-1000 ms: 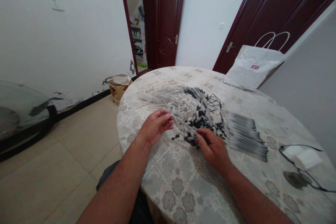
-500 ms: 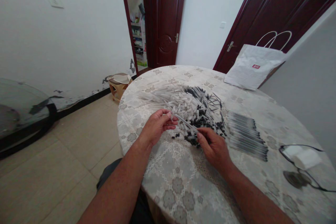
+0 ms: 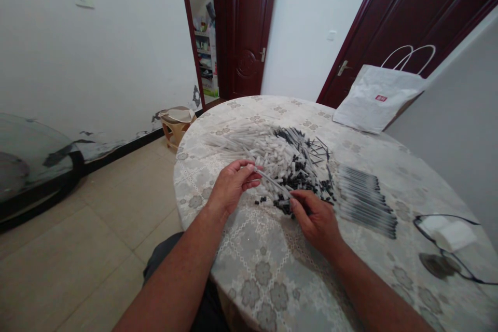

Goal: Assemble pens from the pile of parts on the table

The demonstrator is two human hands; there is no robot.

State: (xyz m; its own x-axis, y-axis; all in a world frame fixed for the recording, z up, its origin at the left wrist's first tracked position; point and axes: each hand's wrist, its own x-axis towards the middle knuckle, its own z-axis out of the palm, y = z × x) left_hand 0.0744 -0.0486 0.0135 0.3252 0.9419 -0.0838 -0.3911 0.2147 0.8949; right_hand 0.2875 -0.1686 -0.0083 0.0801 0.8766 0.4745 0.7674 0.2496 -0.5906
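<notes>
Between my two hands, over the table, slants a thin translucent pen (image 3: 272, 182). My left hand (image 3: 229, 187) pinches its upper left end between thumb and forefinger, the other fingers loosely curled. The lower right end is gripped by the thumb and fingers of my right hand (image 3: 317, 216), which hide its tip. Just beyond lies a heap of short whitish pieces (image 3: 275, 158), with long clear tubes (image 3: 231, 143) at its left. Small black pieces (image 3: 299, 179) and thin dark sticks (image 3: 291, 137) lie on its right side. A row of assembled pens (image 3: 361, 199) rests right of my right hand.
The round table has a patterned cloth (image 3: 252, 254). Eyeglasses (image 3: 439, 264) and a folded white tissue (image 3: 455, 235) lie at the right. A white paper bag (image 3: 377, 96) stands at the far right edge. A small stool (image 3: 174, 127) is on the floor at left.
Both hands keep hold of the pen and have barely moved. My left fingertips have closed a little more around its end, and my right hand has shifted slightly left.
</notes>
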